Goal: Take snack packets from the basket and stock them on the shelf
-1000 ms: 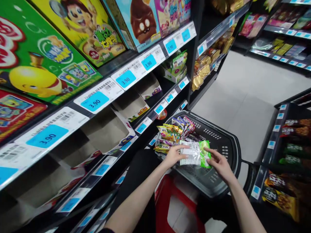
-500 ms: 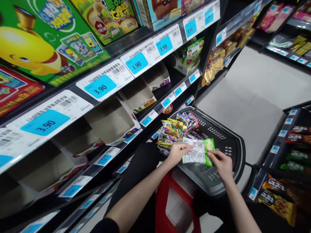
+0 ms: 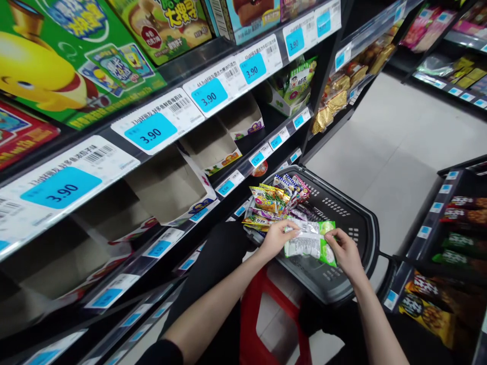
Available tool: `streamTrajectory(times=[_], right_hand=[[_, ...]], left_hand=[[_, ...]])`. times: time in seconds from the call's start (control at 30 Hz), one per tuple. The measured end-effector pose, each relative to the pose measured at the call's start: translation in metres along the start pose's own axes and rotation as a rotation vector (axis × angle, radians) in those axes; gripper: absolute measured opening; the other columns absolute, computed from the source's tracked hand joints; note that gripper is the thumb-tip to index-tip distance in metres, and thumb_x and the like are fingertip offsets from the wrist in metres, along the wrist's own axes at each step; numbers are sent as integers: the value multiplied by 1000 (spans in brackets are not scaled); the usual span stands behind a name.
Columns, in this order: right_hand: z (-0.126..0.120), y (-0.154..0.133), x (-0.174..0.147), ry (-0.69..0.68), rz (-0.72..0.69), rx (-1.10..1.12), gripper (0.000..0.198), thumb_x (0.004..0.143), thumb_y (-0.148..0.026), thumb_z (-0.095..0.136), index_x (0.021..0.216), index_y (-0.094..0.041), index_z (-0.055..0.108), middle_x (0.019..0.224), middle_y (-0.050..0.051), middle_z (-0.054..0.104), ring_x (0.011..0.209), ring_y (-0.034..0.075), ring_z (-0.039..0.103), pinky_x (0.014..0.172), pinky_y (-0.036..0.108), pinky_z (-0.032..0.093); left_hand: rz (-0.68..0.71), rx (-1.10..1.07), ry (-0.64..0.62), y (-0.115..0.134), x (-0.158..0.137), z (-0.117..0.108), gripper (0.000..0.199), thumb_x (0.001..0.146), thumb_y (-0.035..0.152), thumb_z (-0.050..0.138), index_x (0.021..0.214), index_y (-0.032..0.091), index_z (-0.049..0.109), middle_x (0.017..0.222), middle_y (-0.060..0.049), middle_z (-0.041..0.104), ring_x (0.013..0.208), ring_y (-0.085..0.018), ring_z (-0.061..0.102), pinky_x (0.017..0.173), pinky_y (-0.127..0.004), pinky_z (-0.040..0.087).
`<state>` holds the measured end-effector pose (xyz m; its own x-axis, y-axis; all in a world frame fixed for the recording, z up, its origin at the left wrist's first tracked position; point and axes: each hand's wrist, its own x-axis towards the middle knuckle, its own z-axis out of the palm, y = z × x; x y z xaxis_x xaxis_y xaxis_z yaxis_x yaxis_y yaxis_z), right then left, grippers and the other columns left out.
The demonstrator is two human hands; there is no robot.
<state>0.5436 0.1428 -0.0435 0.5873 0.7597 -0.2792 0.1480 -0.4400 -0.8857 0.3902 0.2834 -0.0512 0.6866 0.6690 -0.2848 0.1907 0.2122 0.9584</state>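
Observation:
A green and white snack packet [image 3: 304, 246] lies between my two hands, its printed back with a barcode facing up. My left hand [image 3: 277, 238] pinches it at the left, near its upper part. My right hand [image 3: 345, 252], thumb and fingertips together, grips the green right end. Beneath the packet stands a black shopping basket [image 3: 363, 223] with rows of slots in its side. Several colourful snack packets [image 3: 268, 198] are piled in the basket's left part, close beyond my left hand.
Shelves with blue price tags [image 3: 150, 136] run along the left, with open cardboard boxes [image 3: 167, 182] on a lower level. Green bags [image 3: 300, 83] stand in one box further along. A red frame [image 3: 251, 314] is below me. Another shelf with snack packets [image 3: 428, 309] borders the right.
My left fingers have drawn back from across the packet to a pinch at its left. My right fingers have moved up slightly along its end. The view has shifted a little.

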Motion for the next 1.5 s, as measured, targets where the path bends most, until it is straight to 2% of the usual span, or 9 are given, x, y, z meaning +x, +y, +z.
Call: streamTrajectory(times=[0.33,0.53,0.67,0.77,0.9,1.03,1.2,1.37,1.5], right_hand=[[-4,-2,-5,-127,245,761,12,66,-32,62,71,-23,57,76,2,63,62,17,58,61,32,47],[-7,-3,-4,-46,198,891,30,64,-31,58,91,-20,63,91,6,66,83,19,61,75,32,50],[1,0,0,118,362,856,21,58,-29,70,74,-20,61,67,1,66,53,11,59,46,20,48],[2,3,1,112,442,672,27,60,-41,69,63,-17,57,44,-3,56,31,6,41,28,16,26],[-12,10,1,47,434,233,38,58,-50,66,48,-16,54,28,-8,35,26,5,27,30,18,16],[-21,13,3,-20,398,111,42,55,-54,64,46,-14,57,33,-5,42,32,7,33,34,20,21],[-20,7,4,-58,337,117,44,61,-57,59,51,-13,60,36,-1,48,35,9,39,36,22,26],[-24,2,5,62,124,-7,33,68,-46,58,63,-15,67,55,2,62,55,15,54,51,23,40],[-26,2,5,75,-2,288,33,72,-43,53,89,-18,68,91,6,67,78,21,60,65,29,46]], left_hand=[[-475,-740,-253,-4,-1,1,21,60,15,66,80,11,63,65,-2,61,53,-9,55,53,-20,42],[-571,-924,-448,4,0,-7,31,63,7,48,92,7,59,84,-8,65,83,-17,62,68,-22,49],[-554,-807,-380,2,-3,1,21,71,8,52,92,7,56,92,-12,65,92,-17,61,74,-19,48],[-581,-562,-200,-5,-4,6,17,77,28,54,77,11,53,74,-11,67,67,-16,65,55,-21,49],[-510,-170,-107,-13,-4,7,26,75,34,53,58,14,49,41,2,54,30,-8,47,30,-16,26],[-435,-12,-37,-12,-3,6,38,74,34,53,43,15,41,30,7,39,26,-4,34,32,-17,21],[-444,-22,-65,-8,-1,6,36,73,36,51,44,16,43,32,5,43,27,-5,36,31,-17,22],[-378,-178,-187,-2,-1,2,26,68,38,56,63,12,58,54,-2,62,42,-12,56,39,-22,41],[-302,-406,-239,6,0,-4,30,63,31,59,85,11,64,73,-4,66,63,-17,61,55,-30,51]])
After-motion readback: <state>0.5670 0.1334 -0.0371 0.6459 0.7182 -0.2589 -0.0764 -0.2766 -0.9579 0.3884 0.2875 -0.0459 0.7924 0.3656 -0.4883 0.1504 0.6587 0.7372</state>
